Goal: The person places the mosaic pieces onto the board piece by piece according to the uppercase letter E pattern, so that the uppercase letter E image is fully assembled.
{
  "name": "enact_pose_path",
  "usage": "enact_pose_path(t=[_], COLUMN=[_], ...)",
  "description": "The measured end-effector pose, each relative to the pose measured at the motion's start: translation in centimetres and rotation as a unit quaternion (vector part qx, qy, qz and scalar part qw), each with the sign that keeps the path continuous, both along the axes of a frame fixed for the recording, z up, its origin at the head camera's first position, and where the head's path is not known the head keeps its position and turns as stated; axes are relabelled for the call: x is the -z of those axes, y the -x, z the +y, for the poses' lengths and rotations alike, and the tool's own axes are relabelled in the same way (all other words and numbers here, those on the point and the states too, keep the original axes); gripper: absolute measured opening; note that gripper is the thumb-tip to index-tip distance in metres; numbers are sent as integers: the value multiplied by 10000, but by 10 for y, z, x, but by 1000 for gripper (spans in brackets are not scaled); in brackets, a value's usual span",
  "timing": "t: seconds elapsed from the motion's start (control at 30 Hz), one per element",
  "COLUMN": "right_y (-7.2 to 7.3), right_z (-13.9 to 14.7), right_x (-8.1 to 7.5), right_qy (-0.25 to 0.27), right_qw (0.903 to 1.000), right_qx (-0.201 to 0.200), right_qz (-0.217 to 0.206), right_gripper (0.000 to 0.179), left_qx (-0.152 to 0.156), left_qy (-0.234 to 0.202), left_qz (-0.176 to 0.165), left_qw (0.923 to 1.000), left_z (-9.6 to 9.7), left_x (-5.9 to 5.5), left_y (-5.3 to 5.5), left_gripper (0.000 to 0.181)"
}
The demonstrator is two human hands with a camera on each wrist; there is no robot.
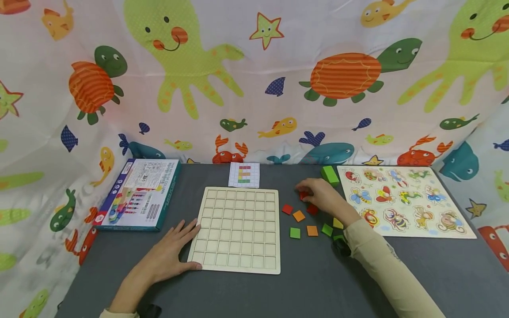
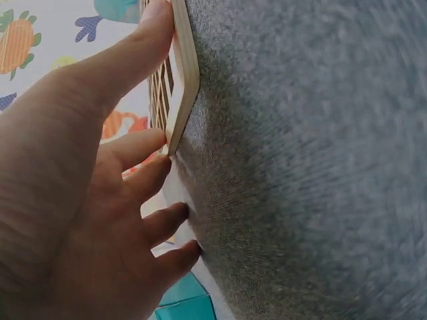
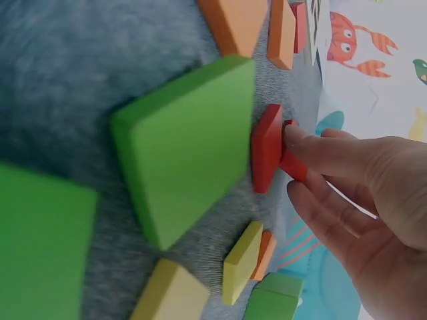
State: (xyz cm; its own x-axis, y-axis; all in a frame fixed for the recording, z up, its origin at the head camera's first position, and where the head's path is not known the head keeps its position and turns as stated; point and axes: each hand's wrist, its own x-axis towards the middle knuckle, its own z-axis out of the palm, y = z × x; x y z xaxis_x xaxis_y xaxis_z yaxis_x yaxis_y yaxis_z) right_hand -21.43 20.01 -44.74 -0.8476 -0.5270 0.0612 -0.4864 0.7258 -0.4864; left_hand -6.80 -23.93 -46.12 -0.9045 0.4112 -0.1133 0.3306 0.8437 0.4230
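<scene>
A pale wooden grid board lies flat in the middle of the grey table. Along its left edge rests my left hand, fingers spread, with the thumb touching near the lower corner; the left wrist view shows the board edge-on beside the thumb. My right hand is right of the board and pinches a small red square tile between thumb and fingers. Beside that tile lies another red tile. Loose orange tiles, green tiles and a yellow tile are scattered nearby.
A card with a coloured grid pattern lies behind the board. At the left is a puzzle box. A green block stands by a sheet of insect pictures at the right. A printed curtain hangs behind the table.
</scene>
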Motion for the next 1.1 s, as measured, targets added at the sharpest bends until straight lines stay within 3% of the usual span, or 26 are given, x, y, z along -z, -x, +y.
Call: enact_pose_path(t=[0.3, 0.57, 0.87, 1.1], right_y=[2, 1, -1, 2], right_z=[-11, -44, -92, -127], right_x=[-14, -23, -22, -12], right_qy=[80, 467, 916, 1091], right_qw=[9998, 9982, 9935, 9883], right_qx=[-136, -374, -564, -916], right_qz=[97, -50, -385, -545], right_gripper=[32, 33, 33, 33], left_qx=[51, 68, 70, 82], left_qy=[-77, -152, -130, -98], left_qz=[59, 143, 144, 153], left_qw=[9999, 9998, 9998, 9998], left_z=[0, -1, -1, -1], left_x=[3, 5, 7, 7], left_y=[-2, -2, -2, -1], left_gripper=[102, 102, 102, 102])
